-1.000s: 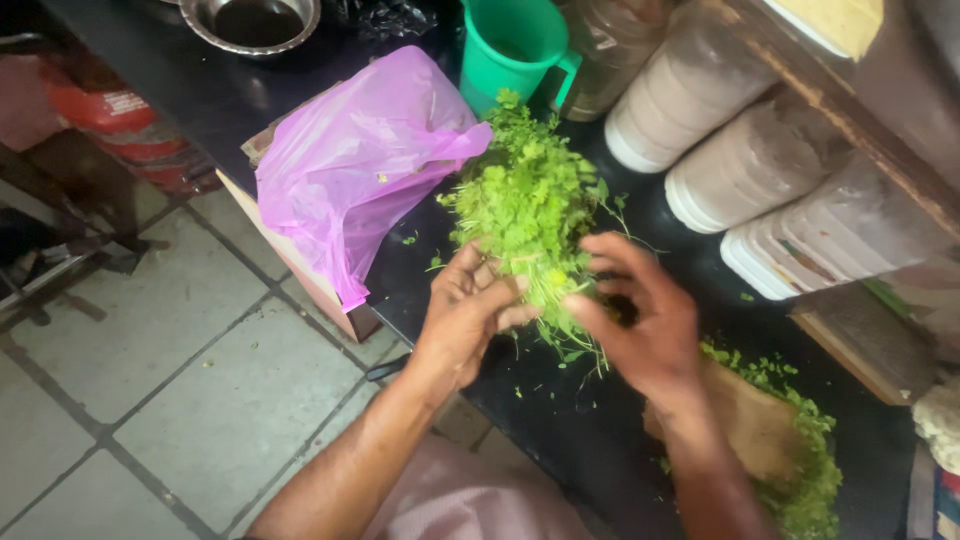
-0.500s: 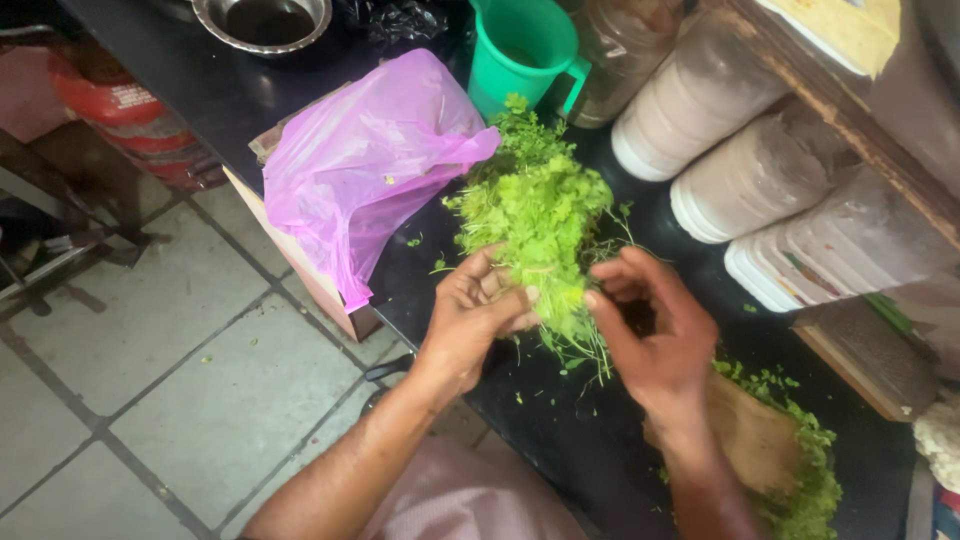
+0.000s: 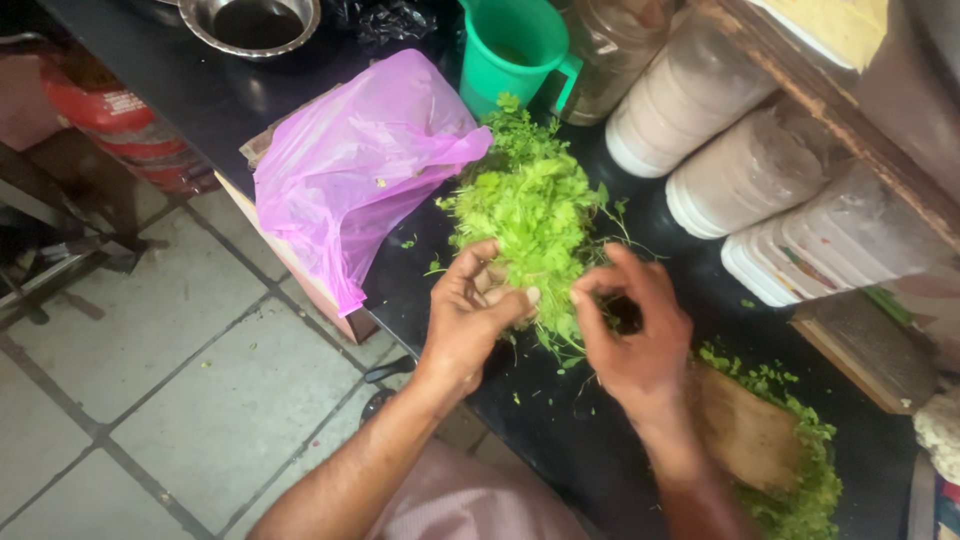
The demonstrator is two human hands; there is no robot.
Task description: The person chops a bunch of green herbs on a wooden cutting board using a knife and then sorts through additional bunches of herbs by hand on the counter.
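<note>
Beside pink plastic bag (image 3: 360, 180), both hands' fingers (image 3: 520, 298) gripping green herb bunch (image 3: 535, 220)

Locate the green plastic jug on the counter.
In the head view, the green jug stands top centre on the dark counter, behind the leafy herbs, right of the pink bag.

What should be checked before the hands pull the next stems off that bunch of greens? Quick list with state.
1. Both hands on the bunch of greens: ok, left hand and right hand pinch its near end.
2. Bunch fully on the dark counter: ok.
3. Pink bag clear of the hands: ok, it lies to the left, touching the far end of the bunch.
4. Green jug clear: ok, behind the bunch.
5. Wooden board with cut greens reachable: ok, under the right forearm.
6. Knife location: cannot tell, none in view.
</note>
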